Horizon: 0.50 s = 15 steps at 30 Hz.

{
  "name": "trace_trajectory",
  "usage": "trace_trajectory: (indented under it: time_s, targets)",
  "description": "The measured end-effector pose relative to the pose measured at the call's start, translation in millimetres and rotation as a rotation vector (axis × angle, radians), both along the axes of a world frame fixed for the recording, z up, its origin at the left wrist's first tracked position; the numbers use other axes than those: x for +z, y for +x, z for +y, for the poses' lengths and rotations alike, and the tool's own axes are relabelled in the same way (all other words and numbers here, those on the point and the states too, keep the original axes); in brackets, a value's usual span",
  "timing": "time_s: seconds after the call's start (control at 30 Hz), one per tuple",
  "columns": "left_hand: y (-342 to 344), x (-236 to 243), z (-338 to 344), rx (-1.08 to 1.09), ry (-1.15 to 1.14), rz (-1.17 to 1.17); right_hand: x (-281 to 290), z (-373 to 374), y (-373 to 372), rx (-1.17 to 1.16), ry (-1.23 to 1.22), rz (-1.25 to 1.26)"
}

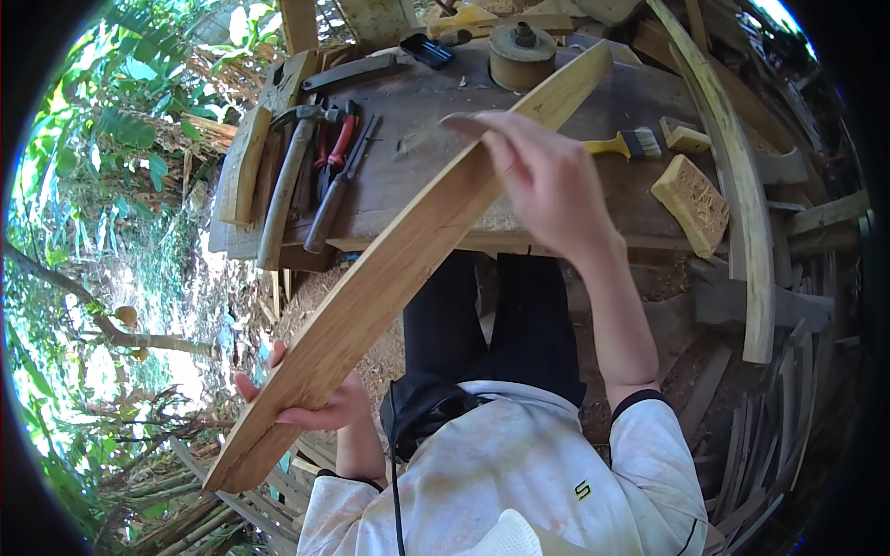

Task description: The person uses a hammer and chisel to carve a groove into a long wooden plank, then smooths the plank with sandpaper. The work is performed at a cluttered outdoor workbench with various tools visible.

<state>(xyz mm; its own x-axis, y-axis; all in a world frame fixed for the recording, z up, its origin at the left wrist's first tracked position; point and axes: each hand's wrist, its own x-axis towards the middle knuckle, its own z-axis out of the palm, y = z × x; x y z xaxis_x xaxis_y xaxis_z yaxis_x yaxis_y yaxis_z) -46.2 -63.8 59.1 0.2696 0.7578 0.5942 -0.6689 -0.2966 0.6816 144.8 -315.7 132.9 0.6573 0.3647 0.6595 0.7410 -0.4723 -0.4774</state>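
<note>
A long, slightly curved wooden slat (399, 264) runs diagonally from lower left up to the workbench (436, 102), its far end resting there. My left hand (311, 403) grips the slat from below near its lower end. My right hand (547, 181) is above the upper part of the slat, fingers closed on a small grey sheet, probably sandpaper (461, 122), held against the wood.
On the bench lie a hammer (287, 171), red-handled pliers (336, 153), a yellow-handled brush (626, 144), a carved wooden block (691, 204) and a round wooden piece (521, 56). A curved plank (742, 185) leans at right. Stacked slats and bamboo surround my legs.
</note>
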Motion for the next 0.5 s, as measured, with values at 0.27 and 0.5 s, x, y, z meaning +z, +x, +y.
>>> trace_trajectory:
  time_s: [0.27, 0.5]
  targets:
    - [22, 4, -24, 0.078, -0.241, -0.078, 38, 98, -110, 0.552, 0.269, -0.026]
    - [11, -17, -33, -0.239, -0.174, 0.15, 41, 132, -144, 0.401, -0.042, -0.215]
